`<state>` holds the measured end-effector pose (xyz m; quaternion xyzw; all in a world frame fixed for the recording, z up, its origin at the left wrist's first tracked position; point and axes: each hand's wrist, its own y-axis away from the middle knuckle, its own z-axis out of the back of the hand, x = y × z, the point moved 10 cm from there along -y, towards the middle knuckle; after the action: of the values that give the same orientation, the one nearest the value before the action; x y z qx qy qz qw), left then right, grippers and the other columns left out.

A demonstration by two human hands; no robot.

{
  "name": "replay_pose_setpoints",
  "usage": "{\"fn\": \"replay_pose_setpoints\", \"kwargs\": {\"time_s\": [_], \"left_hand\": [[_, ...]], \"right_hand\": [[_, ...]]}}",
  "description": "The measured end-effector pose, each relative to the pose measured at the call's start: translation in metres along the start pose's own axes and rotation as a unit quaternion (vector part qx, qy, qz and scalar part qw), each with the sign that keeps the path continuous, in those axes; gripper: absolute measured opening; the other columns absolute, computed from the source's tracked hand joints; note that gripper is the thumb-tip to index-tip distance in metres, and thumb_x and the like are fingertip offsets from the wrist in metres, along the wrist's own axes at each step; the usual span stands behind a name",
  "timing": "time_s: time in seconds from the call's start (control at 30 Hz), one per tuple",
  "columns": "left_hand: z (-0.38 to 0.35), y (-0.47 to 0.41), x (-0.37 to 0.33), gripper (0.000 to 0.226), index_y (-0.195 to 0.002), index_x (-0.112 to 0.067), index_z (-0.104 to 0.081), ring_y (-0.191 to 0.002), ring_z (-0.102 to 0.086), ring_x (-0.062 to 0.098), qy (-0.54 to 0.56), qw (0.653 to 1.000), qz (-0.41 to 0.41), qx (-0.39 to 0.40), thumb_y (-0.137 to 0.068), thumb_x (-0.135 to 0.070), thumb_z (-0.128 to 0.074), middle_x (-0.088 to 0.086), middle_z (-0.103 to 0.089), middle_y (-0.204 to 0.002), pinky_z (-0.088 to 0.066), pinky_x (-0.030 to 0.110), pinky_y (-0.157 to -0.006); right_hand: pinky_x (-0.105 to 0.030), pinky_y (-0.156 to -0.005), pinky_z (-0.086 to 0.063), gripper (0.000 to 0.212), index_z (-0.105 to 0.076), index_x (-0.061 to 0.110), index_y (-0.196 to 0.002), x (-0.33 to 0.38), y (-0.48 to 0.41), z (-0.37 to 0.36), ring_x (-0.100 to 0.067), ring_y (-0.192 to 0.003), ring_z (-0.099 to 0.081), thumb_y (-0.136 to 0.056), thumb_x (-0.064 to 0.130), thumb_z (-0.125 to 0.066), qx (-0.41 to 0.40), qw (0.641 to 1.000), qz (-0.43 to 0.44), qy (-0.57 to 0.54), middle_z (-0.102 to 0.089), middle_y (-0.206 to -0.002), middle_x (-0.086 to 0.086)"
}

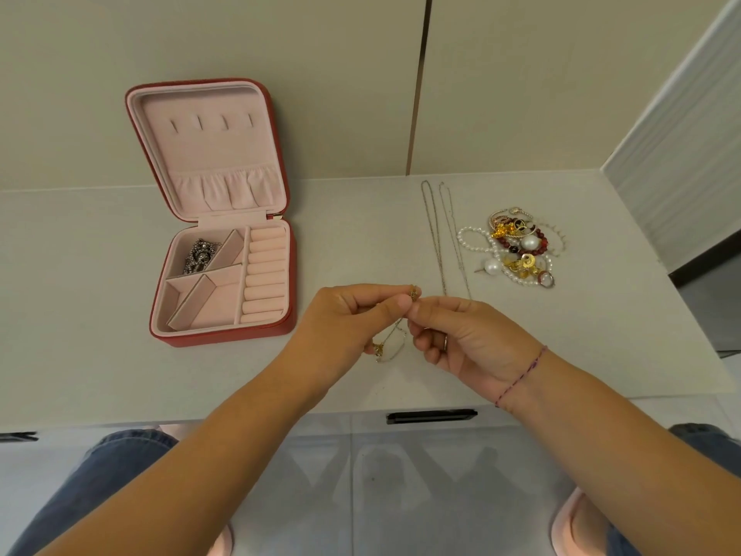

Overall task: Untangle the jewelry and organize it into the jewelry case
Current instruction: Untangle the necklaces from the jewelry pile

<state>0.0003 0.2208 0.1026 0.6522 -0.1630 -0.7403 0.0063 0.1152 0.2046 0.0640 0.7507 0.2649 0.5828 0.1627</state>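
A thin gold chain (391,339) hangs between my two hands above the table's front middle. My left hand (353,315) and my right hand (461,335) both pinch it near its top, fingertips almost touching. Its lower loop dangles just over the table. The red jewelry case (280,331) stands open at the left, with pink lining, ring rolls and a dark silver piece (198,254) in its back left compartment. A tangled pile of jewelry (517,246) with pearls, red beads and gold pieces lies at the right.
Two thin silver chains (439,238) lie stretched out between the case and the pile. The white table (100,274) ends at a wall behind and a ribbed panel (681,154) at the right. A drawer handle (431,416) sits below the front edge.
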Motion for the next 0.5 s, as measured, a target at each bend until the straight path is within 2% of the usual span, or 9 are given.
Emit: {"fn": "replay_pose_setpoints", "kwargs": {"time_s": [0.07,0.17,0.23,0.3,0.43,0.5], "left_hand": [[0.008,-0.001,0.001,0.013,-0.096,-0.02,-0.076,-0.062,-0.057,-0.005,-0.007,1.0,-0.007,-0.028,-0.087,-0.018,-0.066,-0.008,-0.075,-0.09,-0.044,0.013,-0.053],[0.014,-0.002,0.0,0.01,-0.088,-0.019,-0.077,-0.061,-0.054,0.003,-0.022,0.998,-0.016,-0.048,-0.084,-0.022,-0.068,0.006,-0.072,-0.076,-0.043,0.012,-0.054],[0.015,-0.002,0.001,0.011,-0.082,-0.018,-0.076,-0.054,-0.049,0.002,-0.016,0.998,-0.014,-0.057,-0.084,-0.025,-0.068,0.003,-0.066,-0.066,-0.042,0.012,-0.053],[0.016,-0.003,0.006,0.013,-0.078,-0.018,-0.074,-0.05,-0.045,0.002,0.004,0.998,0.005,-0.064,-0.085,-0.027,-0.067,-0.005,-0.062,-0.061,-0.042,0.012,-0.053],[0.012,-0.006,0.018,0.021,-0.073,-0.021,-0.07,-0.054,-0.042,0.007,0.072,0.995,0.047,-0.043,-0.089,-0.029,-0.061,-0.008,-0.053,-0.059,-0.046,0.021,-0.065],[0.011,-0.006,0.023,0.023,-0.07,-0.022,-0.069,-0.056,-0.042,0.01,0.107,0.991,0.068,-0.039,-0.089,-0.032,-0.06,-0.002,-0.05,-0.062,-0.047,0.024,-0.066]], "right_hand": [[-0.019,-0.053,-0.038,0.013,-0.07,0.015,-0.067,0.003,0.0,0.001,-0.009,-0.053,-0.05,-0.059,0.023,-0.074,-0.004,1.0,0.014,0.018,-0.059,-0.06,0.0],[-0.02,-0.055,-0.037,0.011,-0.07,0.014,-0.072,0.007,0.0,0.001,-0.009,-0.054,-0.049,-0.063,0.02,-0.074,-0.004,0.999,0.029,0.024,-0.059,-0.06,0.0],[-0.021,-0.055,-0.037,0.003,-0.068,0.013,-0.074,0.009,0.0,0.0,-0.009,-0.054,-0.049,-0.075,0.012,-0.07,-0.003,0.999,0.032,0.009,-0.058,-0.061,0.0],[-0.021,-0.055,-0.037,0.011,-0.064,0.013,-0.075,0.009,0.0,-0.002,-0.009,-0.055,-0.048,-0.084,0.007,-0.061,0.0,0.999,0.027,-0.019,-0.056,-0.063,-0.001],[-0.024,-0.059,-0.037,0.018,-0.059,0.015,-0.074,0.008,0.0,-0.006,-0.011,-0.058,-0.05,-0.086,0.004,-0.054,0.021,0.997,0.01,-0.074,-0.057,-0.068,-0.003],[-0.026,-0.062,-0.038,0.021,-0.06,0.016,-0.07,0.007,0.001,-0.008,-0.011,-0.062,-0.053,-0.087,0.004,-0.053,0.028,0.997,0.008,-0.074,-0.06,-0.071,-0.004]]}}
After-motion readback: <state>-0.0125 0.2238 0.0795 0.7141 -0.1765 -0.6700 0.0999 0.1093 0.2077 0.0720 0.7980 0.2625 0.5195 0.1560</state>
